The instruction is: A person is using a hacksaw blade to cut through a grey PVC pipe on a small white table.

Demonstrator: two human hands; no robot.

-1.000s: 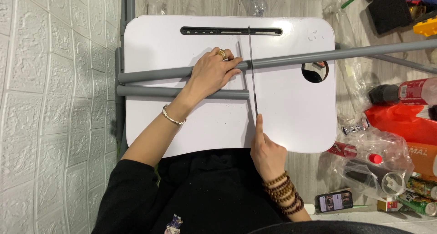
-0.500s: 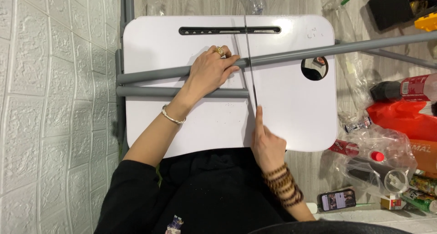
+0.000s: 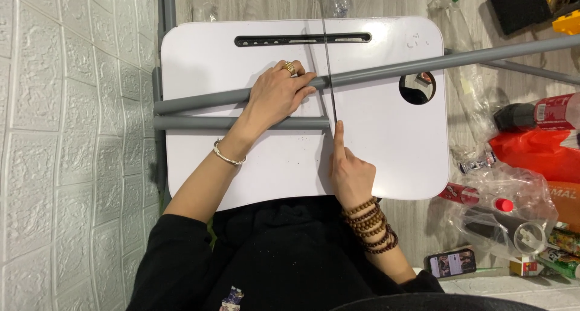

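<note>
1. A white tabletop (image 3: 241, 178) with a long black slot (image 3: 302, 39) near its far edge and a round hole (image 3: 417, 88) at the right lies in front of the person.
2. Right of it on the wooden floor (image 3: 254, 0) sit clear plastic bags (image 3: 507, 208), a red bag (image 3: 531, 151), bottles, and a phone (image 3: 451, 263) near the person's right elbow.
3. A white tiled wall (image 3: 66, 136) runs along the left.
4. Two grey tubes cross the tabletop: the long tube (image 3: 386, 69) slants up to the right, the short tube (image 3: 199, 122) lies level below it.
5. The left hand (image 3: 275, 96) lies flat on both tubes, fingers spread and pressing down.
6. The right hand (image 3: 350, 175) grips the near end of a thin saw blade (image 3: 326, 69), forefinger stretched along it.
7. The blade's long axis runs straight away from the person, crossing the long tube just beside the left fingertips (image 3: 309, 81); its far end passes over the slot.
</note>
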